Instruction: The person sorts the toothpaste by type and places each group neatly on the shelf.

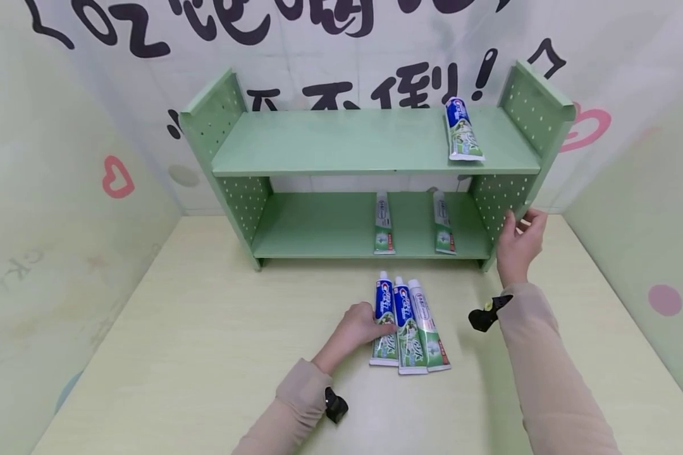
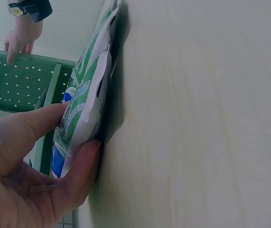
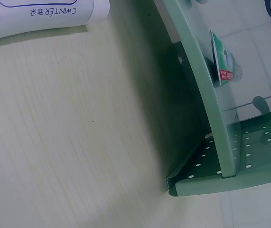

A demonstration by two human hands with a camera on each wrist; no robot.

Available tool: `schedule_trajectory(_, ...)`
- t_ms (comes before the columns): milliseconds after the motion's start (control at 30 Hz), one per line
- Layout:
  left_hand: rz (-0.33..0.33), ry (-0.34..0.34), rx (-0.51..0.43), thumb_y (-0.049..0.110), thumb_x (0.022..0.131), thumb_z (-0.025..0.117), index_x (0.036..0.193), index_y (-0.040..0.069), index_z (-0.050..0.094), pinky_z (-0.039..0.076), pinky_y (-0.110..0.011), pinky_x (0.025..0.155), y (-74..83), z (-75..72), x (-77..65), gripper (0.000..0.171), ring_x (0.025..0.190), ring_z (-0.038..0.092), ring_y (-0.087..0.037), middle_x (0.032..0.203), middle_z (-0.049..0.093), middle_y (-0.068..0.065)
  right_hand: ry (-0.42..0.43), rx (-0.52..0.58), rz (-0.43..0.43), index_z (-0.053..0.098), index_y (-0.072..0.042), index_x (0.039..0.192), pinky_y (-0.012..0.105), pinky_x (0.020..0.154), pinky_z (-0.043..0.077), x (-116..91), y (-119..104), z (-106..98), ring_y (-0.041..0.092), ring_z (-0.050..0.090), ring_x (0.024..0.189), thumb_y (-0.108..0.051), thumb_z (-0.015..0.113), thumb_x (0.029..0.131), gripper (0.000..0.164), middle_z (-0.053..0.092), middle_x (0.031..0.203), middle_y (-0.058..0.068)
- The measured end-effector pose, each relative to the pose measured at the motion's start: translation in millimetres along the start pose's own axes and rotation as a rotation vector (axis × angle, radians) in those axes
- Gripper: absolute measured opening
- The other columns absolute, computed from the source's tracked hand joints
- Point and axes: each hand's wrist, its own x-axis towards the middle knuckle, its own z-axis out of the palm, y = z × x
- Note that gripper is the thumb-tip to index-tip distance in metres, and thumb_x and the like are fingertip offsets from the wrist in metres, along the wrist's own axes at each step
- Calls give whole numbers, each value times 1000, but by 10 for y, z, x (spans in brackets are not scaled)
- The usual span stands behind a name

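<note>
Three toothpaste tubes lie side by side on the table before a green two-tier shelf (image 1: 319, 218). My left hand (image 1: 360, 325) pinches the leftmost blue-and-green toothpaste tube (image 1: 384, 297), thumb over its face. In the left wrist view, a fingertip reaches under the edge of the tube (image 2: 85, 102). Beside it lie another blue-and-green tube (image 1: 411, 341) and a white-and-green tube (image 1: 424, 313). At the shelf's right side, my right hand (image 1: 520, 243) grips the edge of the perforated side panel (image 1: 503, 196); that hand is out of sight in the right wrist view.
Two white-and-green tubes, one near the middle (image 1: 383, 224) and one at the right (image 1: 443, 224), lie on the lower tier. A blue-and-green tube (image 1: 462, 133) lies on the upper tier's right part. Printed walls enclose the wooden table (image 1: 205, 354) behind and at both sides.
</note>
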Motion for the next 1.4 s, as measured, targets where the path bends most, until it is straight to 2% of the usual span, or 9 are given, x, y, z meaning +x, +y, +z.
schedule_trajectory(300,-12,-9,-15,33,74,73,59,11,49,25,-20,37,-30,-13,-16,37,42,32,-8,50,41,3,2,-19,-5,45,-10,112,17,76,45,-20,23,4,-1,44,85,-27,50,92,26,48,102,-10)
schedule_trajectory(600,-24,-18,-92,31,74,73,63,8,54,34,-20,39,-120,10,16,32,43,40,-9,53,50,3,-5,-22,-7,45,-9,112,17,77,46,-31,40,-2,-1,44,85,-27,50,92,27,48,102,-10)
schedule_trajectory(967,-43,1,-82,32,74,74,59,12,47,34,-20,39,-119,17,14,36,43,39,-10,52,47,3,3,-27,-30,45,-9,111,17,78,46,-25,70,0,-1,44,84,-27,51,92,27,48,103,-10)
schedule_trajectory(1167,-45,19,-87,32,73,74,65,9,51,34,-20,40,-68,-76,-13,33,46,41,-10,56,50,1,-5,-21,-30,45,-11,110,17,79,46,-22,75,1,-1,44,85,-28,50,92,25,48,104,-10)
schedule_trajectory(1400,-25,35,-94,31,74,73,76,4,55,35,-20,42,70,-241,-76,33,50,45,-11,61,55,-2,-4,-20,-29,45,-13,110,18,79,46,8,51,3,0,43,86,-29,50,92,24,47,104,-12)
